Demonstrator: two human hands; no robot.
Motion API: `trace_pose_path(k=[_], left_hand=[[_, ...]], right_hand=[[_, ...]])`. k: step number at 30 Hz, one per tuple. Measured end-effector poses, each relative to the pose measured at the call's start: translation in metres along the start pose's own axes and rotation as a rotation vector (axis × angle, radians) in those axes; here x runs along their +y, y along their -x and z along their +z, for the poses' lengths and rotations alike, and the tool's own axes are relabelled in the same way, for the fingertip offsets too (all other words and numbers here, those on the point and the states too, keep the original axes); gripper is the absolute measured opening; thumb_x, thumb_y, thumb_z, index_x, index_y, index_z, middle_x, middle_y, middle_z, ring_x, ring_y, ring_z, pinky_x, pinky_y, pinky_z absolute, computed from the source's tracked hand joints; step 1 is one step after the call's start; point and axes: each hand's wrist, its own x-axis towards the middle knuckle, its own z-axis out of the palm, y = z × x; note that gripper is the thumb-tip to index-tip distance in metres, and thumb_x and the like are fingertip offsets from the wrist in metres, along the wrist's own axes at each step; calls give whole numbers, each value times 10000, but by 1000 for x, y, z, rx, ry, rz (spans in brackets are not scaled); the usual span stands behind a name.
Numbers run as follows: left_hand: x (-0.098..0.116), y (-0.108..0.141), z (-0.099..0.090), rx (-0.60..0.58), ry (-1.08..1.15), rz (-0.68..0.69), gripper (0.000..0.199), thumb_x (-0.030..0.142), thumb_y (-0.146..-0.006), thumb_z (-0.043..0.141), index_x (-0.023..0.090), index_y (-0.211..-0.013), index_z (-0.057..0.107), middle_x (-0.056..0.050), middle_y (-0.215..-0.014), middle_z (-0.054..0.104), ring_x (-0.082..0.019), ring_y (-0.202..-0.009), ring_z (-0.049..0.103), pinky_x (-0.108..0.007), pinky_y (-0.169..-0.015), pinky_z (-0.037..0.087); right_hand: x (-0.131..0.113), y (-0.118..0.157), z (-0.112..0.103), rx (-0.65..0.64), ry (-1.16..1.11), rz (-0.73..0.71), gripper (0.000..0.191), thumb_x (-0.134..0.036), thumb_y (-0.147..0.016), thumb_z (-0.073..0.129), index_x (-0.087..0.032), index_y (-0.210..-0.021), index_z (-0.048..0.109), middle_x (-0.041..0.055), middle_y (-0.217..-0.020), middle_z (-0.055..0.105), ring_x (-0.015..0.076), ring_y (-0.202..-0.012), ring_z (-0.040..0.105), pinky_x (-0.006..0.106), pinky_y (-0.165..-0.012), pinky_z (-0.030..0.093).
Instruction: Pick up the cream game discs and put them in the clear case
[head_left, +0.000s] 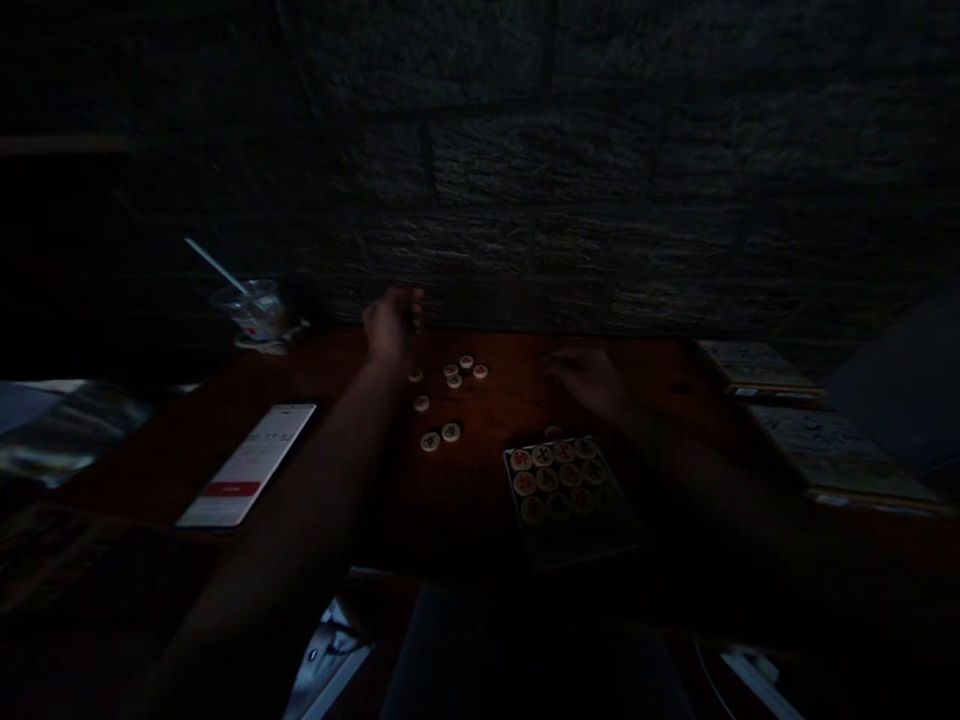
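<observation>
My left hand [394, 322] is at the back of the table, close to the brick wall, with its fingers curled in. Whatever it may hold is hidden. Several loose xiangqi pieces [451, 432] lie on the wood to the right of my left forearm. My right hand [589, 378] is behind a shallow box [577, 550], its thumb and fingers drawn together; the dim light hides anything between them. Rows of round xiangqi pieces [564, 453] with red and dark characters fill the far part of that box. One more piece [553, 432] lies at the box's far edge.
A phone [247, 465] with a lit screen lies left of my forearm. Behind it stands a plastic cup [259, 310] with a straw. Two flat, patterned books or boxes [832, 450] are at the right. A brick wall [525, 260] bounds the table's back.
</observation>
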Motion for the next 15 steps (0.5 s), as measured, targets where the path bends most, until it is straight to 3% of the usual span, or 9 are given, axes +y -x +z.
trace_pose_path(k=[4, 6, 10, 15], left_hand=[[-2, 2, -2, -166, -504, 103, 296, 450, -887, 520, 204, -840, 678, -35, -754, 653, -127, -573, 519, -243, -538, 409], [-2, 8, -1, -290, -737, 128, 253, 411, -847, 571, 196, -779, 687, -28, -719, 650, -135, -595, 538, -249, -566, 414], [4, 22, 0, -478, -1020, 109, 178, 353, -726, 733, 196, -643, 727, -21, -610, 647, -172, -615, 573, -273, -578, 375], [25, 34, -3, -760, -1328, 94, 192, 372, -726, 784, 212, -621, 765, -31, -577, 664, -202, -601, 608, -307, -591, 367]], right_hand=[[10, 7, -2, -23, -50, -8, 266, -409, -888, 657, -192, -789, 775, 27, -715, 746, 168, -648, 651, 274, -617, 463], [8, 9, -3, -31, -56, -17, 265, -413, -888, 664, -192, -796, 776, 26, -717, 745, 168, -652, 650, 274, -618, 458], [4, 8, -3, -49, -60, -35, 288, -415, -911, 643, -193, -769, 760, 33, -750, 763, 159, -646, 652, 270, -624, 465], [5, 6, 0, -54, -63, -31, 291, -403, -928, 634, -194, -765, 753, 32, -728, 764, 156, -627, 660, 264, -624, 475]])
